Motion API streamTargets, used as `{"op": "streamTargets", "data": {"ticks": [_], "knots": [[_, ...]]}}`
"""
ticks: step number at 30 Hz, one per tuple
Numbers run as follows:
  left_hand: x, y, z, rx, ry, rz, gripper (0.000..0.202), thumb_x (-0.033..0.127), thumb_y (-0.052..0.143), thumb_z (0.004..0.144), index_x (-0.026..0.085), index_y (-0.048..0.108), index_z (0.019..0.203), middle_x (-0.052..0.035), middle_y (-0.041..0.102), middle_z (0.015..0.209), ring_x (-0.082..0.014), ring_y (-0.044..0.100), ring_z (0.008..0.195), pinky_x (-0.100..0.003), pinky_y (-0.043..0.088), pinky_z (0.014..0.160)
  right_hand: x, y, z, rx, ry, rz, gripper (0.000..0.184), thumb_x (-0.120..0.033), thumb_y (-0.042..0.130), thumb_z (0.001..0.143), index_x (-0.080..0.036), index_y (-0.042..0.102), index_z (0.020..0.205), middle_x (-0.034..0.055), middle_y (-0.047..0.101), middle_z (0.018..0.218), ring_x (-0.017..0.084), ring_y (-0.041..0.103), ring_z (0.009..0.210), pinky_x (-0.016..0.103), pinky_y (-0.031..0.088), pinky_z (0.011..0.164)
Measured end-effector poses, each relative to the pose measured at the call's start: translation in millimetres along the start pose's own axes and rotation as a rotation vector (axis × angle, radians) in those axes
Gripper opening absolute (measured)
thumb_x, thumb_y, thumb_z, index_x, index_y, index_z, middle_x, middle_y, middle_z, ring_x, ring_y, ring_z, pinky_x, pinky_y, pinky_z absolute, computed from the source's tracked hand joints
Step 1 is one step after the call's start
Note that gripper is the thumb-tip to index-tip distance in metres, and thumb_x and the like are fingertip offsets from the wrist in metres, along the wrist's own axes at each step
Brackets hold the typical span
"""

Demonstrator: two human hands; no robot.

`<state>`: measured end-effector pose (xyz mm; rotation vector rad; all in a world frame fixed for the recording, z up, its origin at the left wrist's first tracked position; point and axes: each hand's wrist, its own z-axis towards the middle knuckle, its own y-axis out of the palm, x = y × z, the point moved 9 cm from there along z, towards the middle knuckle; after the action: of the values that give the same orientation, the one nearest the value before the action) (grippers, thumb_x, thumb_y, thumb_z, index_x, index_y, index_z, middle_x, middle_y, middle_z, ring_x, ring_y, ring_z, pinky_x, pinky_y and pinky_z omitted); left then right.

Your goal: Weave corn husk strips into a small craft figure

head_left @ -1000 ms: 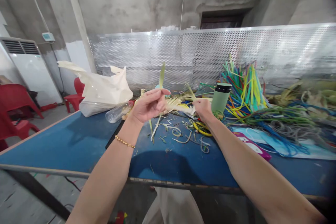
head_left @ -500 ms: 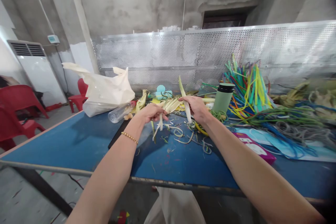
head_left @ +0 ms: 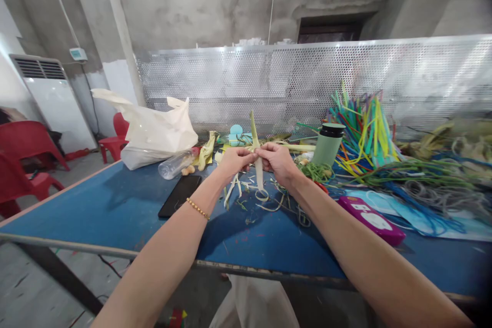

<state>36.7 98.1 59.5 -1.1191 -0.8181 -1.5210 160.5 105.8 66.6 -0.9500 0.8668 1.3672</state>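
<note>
A long pale green-and-white husk strip (head_left: 254, 130) stands nearly upright above the table, its pointed tip up and its whitish lower end hanging down. My right hand (head_left: 280, 160) pinches it around its middle. From the other side my left hand (head_left: 239, 160), wearing a gold bead bracelet, meets it with closed fingertips at the same spot. The two hands' fingertips touch or nearly touch there. Under the hands lie thin curled peelings (head_left: 262, 195) and white slivers (head_left: 231, 190). More pale husk pieces are partly hidden behind the hands.
On the blue table (head_left: 126, 215) lie a black phone (head_left: 180, 196), a clear bottle (head_left: 177, 165) and a white plastic bag (head_left: 161, 130). To the right are a green cup (head_left: 328, 148), a purple box (head_left: 371, 219), colourful strips (head_left: 365, 133) and tangled cords (head_left: 415, 179). A perforated metal screen (head_left: 238, 82) stands behind.
My hands have come together; the strip moved left with my right hand. My left fingers, earlier at a small white strip, now reach the husk strip. The phone is less covered.
</note>
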Motion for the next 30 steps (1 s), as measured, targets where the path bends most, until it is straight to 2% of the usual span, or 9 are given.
{"op": "streamTargets", "data": {"ticks": [6, 16, 22, 30], "knots": [[-8.1, -5.3, -0.2, 0.004, -0.055, -0.139, 0.015, 0.015, 0.073, 0.07, 0.01, 0.061, 0.064, -0.0003, 0.056, 0.052, -0.0074, 0.049, 0.046, -0.023, 0.039, 0.052, -8.9, 8.0, -4.3, -0.093, -0.021, -0.095, 0.029, -0.039, 0.074, 0.063, -0.019, 0.054, 0.062, -0.0051, 0.047, 0.042, 0.007, 0.039, 0.038, 0.022, 0.031, 0.039], [-5.0, -5.5, -5.0, 0.05, -0.102, 0.034, 0.011, 0.003, 0.06, 0.074, 0.01, 0.061, 0.065, 0.0009, 0.055, 0.045, -0.0076, 0.05, 0.042, -0.02, 0.034, 0.046, -10.5, 8.5, -1.7, -0.144, -0.129, -0.33, 0.017, -0.032, 0.064, 0.067, -0.016, 0.057, 0.064, -0.0031, 0.053, 0.051, 0.008, 0.043, 0.044, 0.022, 0.032, 0.043], [2.9, -7.2, -5.6, 0.06, -0.038, 0.103, 0.012, 0.004, 0.063, 0.073, 0.01, 0.061, 0.063, 0.0019, 0.054, 0.045, -0.0059, 0.048, 0.041, -0.02, 0.035, 0.046, -8.5, 9.9, 0.5, -0.176, -0.153, -0.383, 0.015, -0.031, 0.061, 0.067, -0.017, 0.058, 0.063, -0.0026, 0.054, 0.052, 0.009, 0.045, 0.046, 0.022, 0.033, 0.044], [0.6, -6.8, -1.3, 0.107, 0.018, 0.145, 0.018, 0.005, 0.063, 0.072, 0.013, 0.056, 0.058, 0.002, 0.054, 0.046, -0.0084, 0.051, 0.042, -0.021, 0.038, 0.047, -12.4, 10.7, -1.1, -0.19, -0.176, -0.431, 0.011, -0.025, 0.056, 0.064, -0.017, 0.055, 0.057, -0.0031, 0.051, 0.049, 0.009, 0.043, 0.046, 0.022, 0.029, 0.044]]}}
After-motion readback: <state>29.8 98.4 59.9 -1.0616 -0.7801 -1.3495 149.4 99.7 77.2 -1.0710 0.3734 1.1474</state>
